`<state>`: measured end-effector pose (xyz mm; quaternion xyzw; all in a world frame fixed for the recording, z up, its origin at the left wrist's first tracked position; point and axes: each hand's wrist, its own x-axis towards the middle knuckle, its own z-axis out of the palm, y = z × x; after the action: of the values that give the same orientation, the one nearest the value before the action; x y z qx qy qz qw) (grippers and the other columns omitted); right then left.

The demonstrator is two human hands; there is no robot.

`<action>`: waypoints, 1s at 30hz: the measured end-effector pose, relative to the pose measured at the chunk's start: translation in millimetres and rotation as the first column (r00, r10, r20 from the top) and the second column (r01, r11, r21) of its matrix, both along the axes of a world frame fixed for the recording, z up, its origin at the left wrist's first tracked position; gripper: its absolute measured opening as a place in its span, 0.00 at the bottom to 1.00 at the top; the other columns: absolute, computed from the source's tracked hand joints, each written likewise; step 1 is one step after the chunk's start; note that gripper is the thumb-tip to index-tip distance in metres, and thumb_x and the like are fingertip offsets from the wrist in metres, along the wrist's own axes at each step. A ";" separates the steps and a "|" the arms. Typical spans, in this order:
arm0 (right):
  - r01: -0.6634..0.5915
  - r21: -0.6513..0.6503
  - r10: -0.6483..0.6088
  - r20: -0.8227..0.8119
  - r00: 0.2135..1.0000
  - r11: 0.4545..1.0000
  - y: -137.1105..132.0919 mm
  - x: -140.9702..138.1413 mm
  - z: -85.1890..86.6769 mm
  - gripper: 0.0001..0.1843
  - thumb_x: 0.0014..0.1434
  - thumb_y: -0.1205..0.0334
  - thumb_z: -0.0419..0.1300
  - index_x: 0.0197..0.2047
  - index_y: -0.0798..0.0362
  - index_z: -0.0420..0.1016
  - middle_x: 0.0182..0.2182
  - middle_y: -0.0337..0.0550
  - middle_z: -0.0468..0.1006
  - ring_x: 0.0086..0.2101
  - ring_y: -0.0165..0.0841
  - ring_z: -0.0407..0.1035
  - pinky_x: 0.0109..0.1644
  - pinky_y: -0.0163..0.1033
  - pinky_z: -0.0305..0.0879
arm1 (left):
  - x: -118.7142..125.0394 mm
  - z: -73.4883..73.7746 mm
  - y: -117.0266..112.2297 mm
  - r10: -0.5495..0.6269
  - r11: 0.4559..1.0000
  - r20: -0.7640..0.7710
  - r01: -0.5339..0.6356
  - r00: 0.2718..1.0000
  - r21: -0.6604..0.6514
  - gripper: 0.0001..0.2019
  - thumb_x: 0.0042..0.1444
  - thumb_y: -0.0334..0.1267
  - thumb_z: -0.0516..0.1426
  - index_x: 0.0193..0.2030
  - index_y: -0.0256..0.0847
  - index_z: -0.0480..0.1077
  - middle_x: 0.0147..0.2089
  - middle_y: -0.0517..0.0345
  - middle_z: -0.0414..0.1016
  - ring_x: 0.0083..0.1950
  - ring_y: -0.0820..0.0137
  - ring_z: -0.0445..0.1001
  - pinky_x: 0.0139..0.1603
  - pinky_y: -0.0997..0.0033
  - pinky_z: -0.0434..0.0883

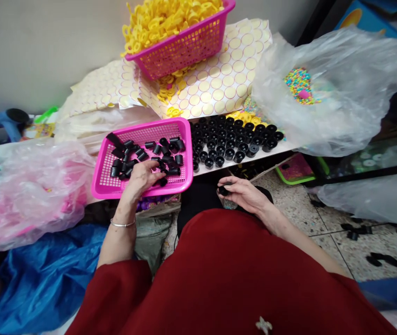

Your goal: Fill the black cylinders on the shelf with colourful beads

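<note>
My left hand [142, 179] reaches into a low pink basket [105, 179] that holds several loose black plastic caps [149, 151]; its fingers curl down onto the caps at the basket's front. My right hand [243, 193] hovers over my lap, below the table edge, pinching one black cap [223, 190] between thumb and fingers. To the right of the pink basket, several black caps stand upright in rows [233, 137] on the table.
A tall pink basket [184, 46] heaped with yellow rings sits at the back on sheets of round stickers [219, 79]. A clear bag [338, 88] with coloured beads lies right, a pinkish bag [31, 186] left. Black caps [380, 258] dot the floor.
</note>
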<state>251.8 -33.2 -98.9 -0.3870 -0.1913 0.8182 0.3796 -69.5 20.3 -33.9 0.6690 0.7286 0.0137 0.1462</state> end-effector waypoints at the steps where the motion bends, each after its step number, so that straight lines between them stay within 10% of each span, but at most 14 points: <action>1: -0.003 0.019 0.003 -0.026 1.000 1.000 -0.8 0.3 2.1 0.19 0.38 0.65 0.76 0.36 0.55 0.79 0.34 0.39 0.78 0.34 0.27 0.73 0.41 0.36 0.76 | 7.4 -0.7 -0.1 -0.068 0.997 -0.025 0.067 0.997 -0.049 0.18 0.51 0.42 0.59 0.47 0.38 0.77 0.44 0.49 0.79 0.46 0.60 0.76 0.46 0.67 0.69; 10: 0.029 0.139 -0.007 -0.158 0.987 0.990 -2.2 0.8 12.3 0.19 0.46 0.54 0.74 0.39 0.54 0.78 0.24 0.33 0.74 0.24 0.25 0.73 0.26 0.29 0.73 | 29.9 -4.3 6.5 -0.218 0.972 -0.377 0.167 0.900 -0.163 0.13 0.50 0.36 0.56 0.41 0.35 0.78 0.39 0.40 0.79 0.46 0.51 0.77 0.44 0.61 0.71; 16: 0.071 0.190 -0.039 -0.167 0.985 0.979 -7.1 2.2 17.0 0.21 0.45 0.58 0.75 0.41 0.52 0.77 0.28 0.33 0.76 0.28 0.25 0.76 0.34 0.30 0.76 | 24.3 11.7 -5.3 0.070 0.984 0.084 -0.083 0.994 0.161 0.12 0.42 0.39 0.59 0.33 0.38 0.78 0.30 0.51 0.78 0.38 0.58 0.77 0.43 0.64 0.71; 19: 0.114 0.348 -0.087 -0.093 0.992 0.930 -11.6 -0.1 31.8 0.20 0.47 0.58 0.74 0.43 0.50 0.76 0.33 0.35 0.76 0.30 0.24 0.74 0.36 0.32 0.76 | 44.7 27.3 -23.8 0.152 0.936 0.682 -0.325 0.716 0.133 0.15 0.37 0.39 0.62 0.34 0.38 0.79 0.32 0.55 0.78 0.34 0.64 0.76 0.39 0.65 0.73; 23: 0.109 0.667 -0.237 0.105 0.966 0.738 -13.9 -4.8 51.9 0.18 0.53 0.55 0.69 0.46 0.48 0.76 0.40 0.39 0.74 0.36 0.28 0.70 0.41 0.37 0.74 | 87.5 34.6 -43.6 0.237 0.963 0.953 -0.176 0.188 -0.205 0.14 0.33 0.34 0.63 0.32 0.39 0.79 0.33 0.55 0.80 0.32 0.68 0.76 0.35 0.68 0.74; 27: 0.029 0.875 -0.410 0.197 0.890 0.483 -12.4 -5.3 55.8 0.14 0.59 0.57 0.64 0.49 0.47 0.75 0.43 0.42 0.73 0.45 0.32 0.68 0.52 0.43 0.69 | 114.6 26.4 -44.9 0.314 0.948 0.949 -0.050 0.016 -0.313 0.13 0.34 0.32 0.64 0.32 0.39 0.79 0.31 0.55 0.78 0.29 0.72 0.73 0.30 0.72 0.72; 30: -0.005 0.903 -0.458 0.223 0.860 0.431 -12.1 -3.1 51.0 0.14 0.61 0.58 0.62 0.51 0.47 0.74 0.45 0.43 0.74 0.47 0.33 0.68 0.54 0.44 0.67 | 121.6 21.2 -41.2 0.342 0.939 0.939 -0.022 -0.033 -0.342 0.13 0.33 0.31 0.65 0.31 0.38 0.80 0.28 0.56 0.77 0.26 0.74 0.71 0.26 0.75 0.69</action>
<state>248.7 -45.3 -47.9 -0.3305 -0.6091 0.4288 0.5796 52.1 -20.9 -12.7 0.3363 0.4869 0.4187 0.6889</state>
